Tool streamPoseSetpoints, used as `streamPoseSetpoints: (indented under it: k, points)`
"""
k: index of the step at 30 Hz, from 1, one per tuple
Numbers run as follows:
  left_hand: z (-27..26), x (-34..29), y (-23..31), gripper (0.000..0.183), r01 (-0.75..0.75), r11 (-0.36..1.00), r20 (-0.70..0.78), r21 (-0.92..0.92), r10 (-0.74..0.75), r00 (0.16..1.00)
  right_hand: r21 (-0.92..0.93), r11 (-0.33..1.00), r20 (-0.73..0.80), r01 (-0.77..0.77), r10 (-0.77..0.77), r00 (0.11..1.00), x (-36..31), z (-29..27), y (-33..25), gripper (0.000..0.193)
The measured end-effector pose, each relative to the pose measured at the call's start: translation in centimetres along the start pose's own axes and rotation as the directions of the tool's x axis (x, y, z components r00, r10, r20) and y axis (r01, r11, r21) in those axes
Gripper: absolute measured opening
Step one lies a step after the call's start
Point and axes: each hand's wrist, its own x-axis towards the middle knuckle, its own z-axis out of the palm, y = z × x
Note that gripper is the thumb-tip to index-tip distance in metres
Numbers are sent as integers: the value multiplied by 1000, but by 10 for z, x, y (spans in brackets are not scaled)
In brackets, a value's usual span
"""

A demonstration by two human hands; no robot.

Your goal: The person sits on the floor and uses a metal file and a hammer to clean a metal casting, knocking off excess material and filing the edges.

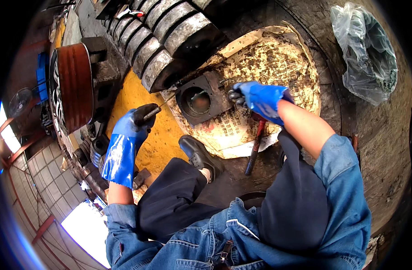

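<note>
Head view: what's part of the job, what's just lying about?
Likely in use:
slim tool, in the left hand
bored metal block, near the right hand
stained sheet beneath

Apparently lying about:
red-and-black tool
clear plastic bag
stacked metal pieces

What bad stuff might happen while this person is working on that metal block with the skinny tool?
The skinny tool in the left hand might slip off the metal block and jab the right hand, which is close by. The red-handled tool lies near the shoe, so a foot might trip on it. The round metal pieces look heavy; one rolling might pinch fingers.
</note>
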Motion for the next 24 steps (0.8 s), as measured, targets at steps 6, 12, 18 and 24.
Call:
streamPoseSetpoints:
  k: [6,12,18,24]
  points:
    - [-2,-8,12,37,174,959,15,-223,-175,984,533,831,2,-162,190,982,25,-58,16,17]
    - [-1,6,2,32,141,961,62,-239,-130,990,361,920,109,-153,122,987,3,29,-9,18]
    - [4,6,6,36,154,954,22,-256,-154,988,542,827,-12,-149,185,983,1,-62,-7,19]
    - [-3,1,8,26,189,948,32,-257,-187,982,17,998,97,-61,59,994,-23,29,-37,22]
